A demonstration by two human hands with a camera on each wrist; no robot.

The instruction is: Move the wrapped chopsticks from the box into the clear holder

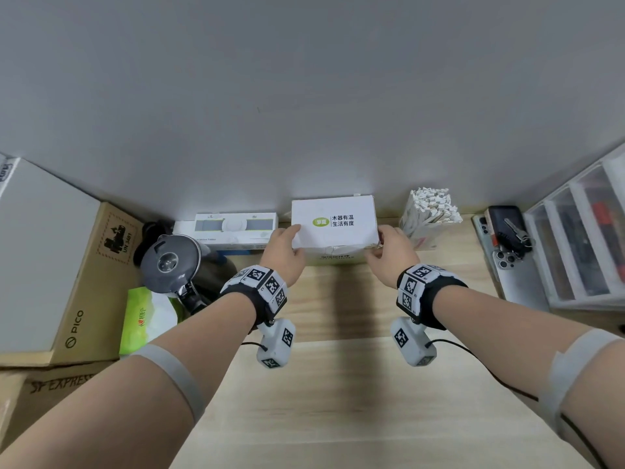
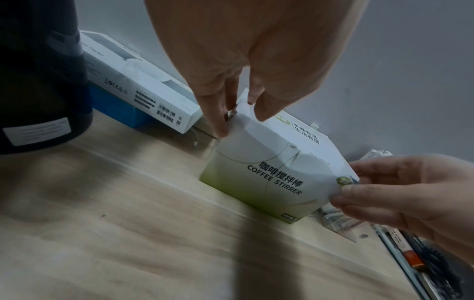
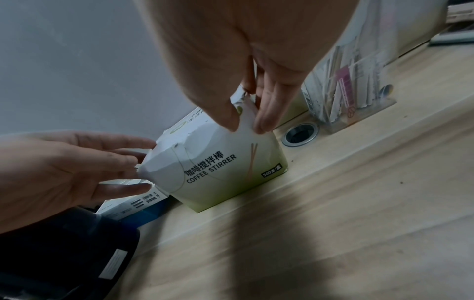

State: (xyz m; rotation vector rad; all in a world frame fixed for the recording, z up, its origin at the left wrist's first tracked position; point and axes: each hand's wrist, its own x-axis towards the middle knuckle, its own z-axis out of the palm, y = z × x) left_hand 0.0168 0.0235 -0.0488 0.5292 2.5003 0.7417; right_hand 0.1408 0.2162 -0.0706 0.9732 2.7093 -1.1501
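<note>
Left hand and right hand pinching the box top corners with curled fingers; standing on worktop; clear holder just right.

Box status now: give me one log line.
box: on desk, lid down | left hand: holds left corner | right hand: pinches right corner | clear holder: already stocked

- The box stands with its lid flaps down, so what lies inside cannot be seen
- In the right wrist view the clear holder is hazy, its top cut off behind the right hand
- The kettle is cropped by the left wrist view's edge, its label unreadable
</note>
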